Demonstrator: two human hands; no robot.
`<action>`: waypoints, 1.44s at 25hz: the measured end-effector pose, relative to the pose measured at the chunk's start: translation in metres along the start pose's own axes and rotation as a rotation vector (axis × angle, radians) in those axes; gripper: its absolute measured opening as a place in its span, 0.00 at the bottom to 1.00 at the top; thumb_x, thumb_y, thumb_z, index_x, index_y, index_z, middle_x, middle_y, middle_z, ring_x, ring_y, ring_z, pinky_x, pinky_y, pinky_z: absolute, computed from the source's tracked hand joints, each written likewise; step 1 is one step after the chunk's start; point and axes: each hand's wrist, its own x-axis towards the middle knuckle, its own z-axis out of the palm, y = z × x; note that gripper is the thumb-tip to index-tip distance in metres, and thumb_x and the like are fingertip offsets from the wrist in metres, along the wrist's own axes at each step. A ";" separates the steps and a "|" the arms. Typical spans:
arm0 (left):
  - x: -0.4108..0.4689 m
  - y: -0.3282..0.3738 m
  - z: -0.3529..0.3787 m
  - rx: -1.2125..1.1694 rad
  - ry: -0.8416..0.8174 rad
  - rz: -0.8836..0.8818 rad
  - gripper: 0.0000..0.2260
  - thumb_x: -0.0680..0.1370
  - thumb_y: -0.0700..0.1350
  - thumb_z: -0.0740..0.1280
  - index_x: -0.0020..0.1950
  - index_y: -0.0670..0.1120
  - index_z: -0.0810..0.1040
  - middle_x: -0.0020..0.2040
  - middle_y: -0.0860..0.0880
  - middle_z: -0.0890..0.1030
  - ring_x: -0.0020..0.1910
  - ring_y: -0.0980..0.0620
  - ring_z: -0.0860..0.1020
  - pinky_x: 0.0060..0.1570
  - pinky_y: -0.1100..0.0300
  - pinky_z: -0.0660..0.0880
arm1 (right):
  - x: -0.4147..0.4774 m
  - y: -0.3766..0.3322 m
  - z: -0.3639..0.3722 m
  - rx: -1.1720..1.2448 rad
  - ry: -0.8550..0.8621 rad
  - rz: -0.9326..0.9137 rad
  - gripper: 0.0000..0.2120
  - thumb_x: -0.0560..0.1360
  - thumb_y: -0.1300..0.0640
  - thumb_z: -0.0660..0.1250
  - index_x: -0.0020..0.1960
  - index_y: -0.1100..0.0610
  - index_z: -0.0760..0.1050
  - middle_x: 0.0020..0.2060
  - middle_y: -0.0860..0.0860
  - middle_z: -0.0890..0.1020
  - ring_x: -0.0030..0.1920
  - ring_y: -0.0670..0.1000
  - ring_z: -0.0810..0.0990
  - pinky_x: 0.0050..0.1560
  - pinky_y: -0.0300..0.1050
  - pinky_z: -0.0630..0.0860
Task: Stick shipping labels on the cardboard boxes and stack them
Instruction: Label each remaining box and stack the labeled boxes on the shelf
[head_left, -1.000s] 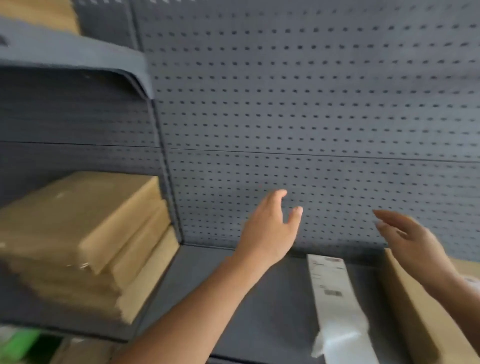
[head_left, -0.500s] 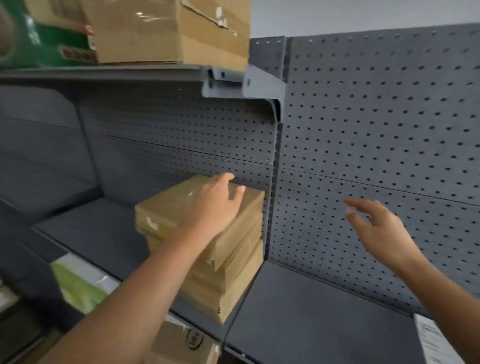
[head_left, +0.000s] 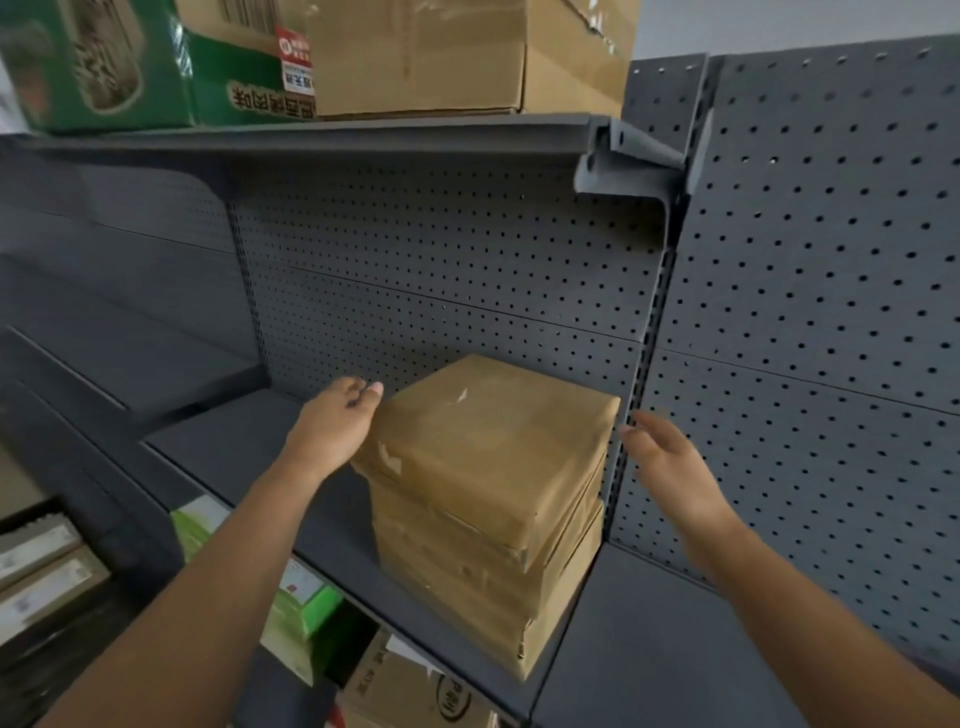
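Several boxes (head_left: 488, 499) sit stacked on the shelf (head_left: 249, 452) — no labels visible; left hand (head_left: 332, 426) and right hand (head_left: 670, 462) flank the top one, released.

We're in a stockroom or shop storage aisle here: dark grey metal shelving (head_left: 322, 137) with perforated pegboard back panels (head_left: 810, 291) runs across the view. Up top sit a green printed carton (head_left: 130, 67) and a big brown carton (head_left: 457, 52). A stack of flat cardboard boxes (head_left: 493, 499) fills one bay, with more cartons (head_left: 415, 686) on the shelf below.
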 end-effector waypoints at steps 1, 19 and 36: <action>0.002 -0.007 0.001 -0.103 -0.048 -0.063 0.23 0.81 0.64 0.59 0.65 0.49 0.76 0.61 0.48 0.79 0.62 0.43 0.76 0.61 0.49 0.71 | -0.001 0.002 0.009 0.051 -0.013 0.057 0.26 0.82 0.44 0.59 0.78 0.46 0.60 0.73 0.48 0.70 0.68 0.53 0.72 0.66 0.51 0.69; -0.105 0.054 0.071 -0.381 -0.218 -0.006 0.18 0.79 0.63 0.64 0.52 0.48 0.76 0.52 0.49 0.80 0.49 0.53 0.78 0.42 0.58 0.69 | -0.053 0.034 -0.065 0.331 0.064 0.103 0.15 0.80 0.48 0.63 0.66 0.38 0.74 0.54 0.41 0.85 0.53 0.46 0.84 0.50 0.46 0.79; -0.227 0.109 0.231 -0.438 -0.681 0.129 0.08 0.82 0.56 0.63 0.58 0.69 0.71 0.46 0.80 0.76 0.45 0.83 0.73 0.53 0.67 0.69 | -0.132 0.156 -0.224 0.333 0.337 0.289 0.11 0.80 0.50 0.65 0.60 0.39 0.77 0.52 0.45 0.85 0.52 0.51 0.84 0.53 0.50 0.80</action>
